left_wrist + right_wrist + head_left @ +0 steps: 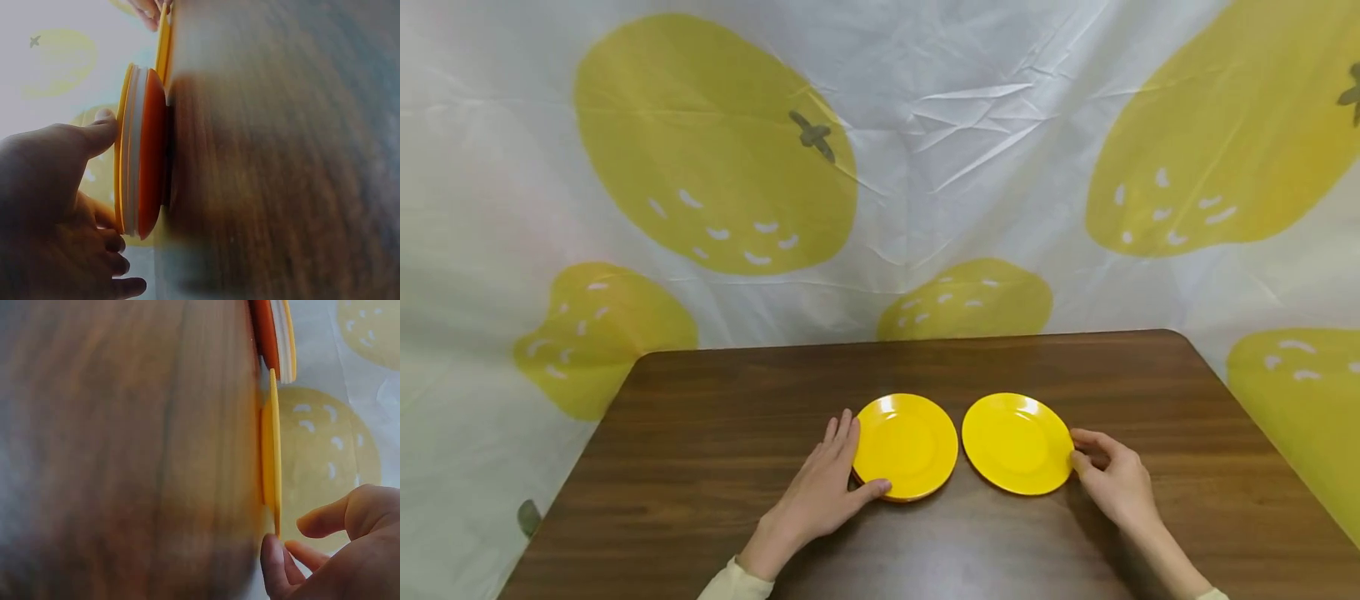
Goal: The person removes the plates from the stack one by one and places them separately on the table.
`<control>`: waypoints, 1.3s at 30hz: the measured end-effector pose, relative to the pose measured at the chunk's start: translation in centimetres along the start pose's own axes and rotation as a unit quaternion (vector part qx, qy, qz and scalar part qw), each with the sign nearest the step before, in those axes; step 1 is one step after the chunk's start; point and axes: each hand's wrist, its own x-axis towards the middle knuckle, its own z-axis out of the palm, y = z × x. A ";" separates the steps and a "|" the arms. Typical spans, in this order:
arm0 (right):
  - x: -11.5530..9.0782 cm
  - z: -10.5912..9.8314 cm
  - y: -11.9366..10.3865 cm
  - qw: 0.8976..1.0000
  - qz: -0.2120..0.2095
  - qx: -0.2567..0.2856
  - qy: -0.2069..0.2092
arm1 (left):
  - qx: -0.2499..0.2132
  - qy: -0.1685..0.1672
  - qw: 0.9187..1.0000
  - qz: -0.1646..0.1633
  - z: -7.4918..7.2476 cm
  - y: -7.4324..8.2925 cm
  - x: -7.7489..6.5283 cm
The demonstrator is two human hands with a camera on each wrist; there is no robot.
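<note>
Two round yellow surfaces lie side by side in the head view. The left one tops a plate stack (906,446); from the left wrist view the stack (139,153) shows yellow over white over orange-red. My left hand (820,483) rests against its left side, fingers fairly straight along the edge and thumb over the near rim. A single yellow plate (1018,443) is just right of the stack, slightly tilted and low over the table. At its right rim my right hand (1116,479) grips with bent fingers and thumb; in the right wrist view, fingertips (272,550) meet the rim.
Beneath the plates is a dark brown wood-grain table (737,433) with rounded far corners. A white cloth (910,208) printed with large yellow fruit hangs behind it and along the sides.
</note>
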 end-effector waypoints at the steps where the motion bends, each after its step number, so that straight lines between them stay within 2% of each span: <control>1: 0.0 -0.1 -0.1 1.000 -0.009 -0.008 0.006 | -0.001 0.000 1.000 0.002 0.0 0.0 0.0; 5: 0.1 0.0 -0.9 0.998 -0.046 -0.018 0.027 | -0.003 -0.001 1.000 0.006 0.1 -0.1 0.1; 10: 0.3 0.7 -2.4 0.996 -0.088 0.002 0.035 | -0.003 -0.001 1.000 0.012 0.1 -0.1 0.1; 15: 0.5 1.8 -4.0 0.993 -0.113 0.027 0.025 | 0.000 -0.007 1.000 0.012 -0.1 -0.1 -0.1; 24: 0.9 4.4 -6.3 0.987 -0.152 0.048 -0.014 | -0.006 -0.010 1.000 -0.011 -0.2 -0.3 -0.4; 32: 0.9 5.2 -7.6 0.985 -0.157 0.062 -0.039 | -0.019 -0.011 1.000 -0.019 0.0 -0.4 -0.4; 39: 0.9 6.1 -8.1 0.983 -0.157 0.070 -0.063 | -0.018 -0.005 1.000 -0.010 0.1 -0.8 -0.5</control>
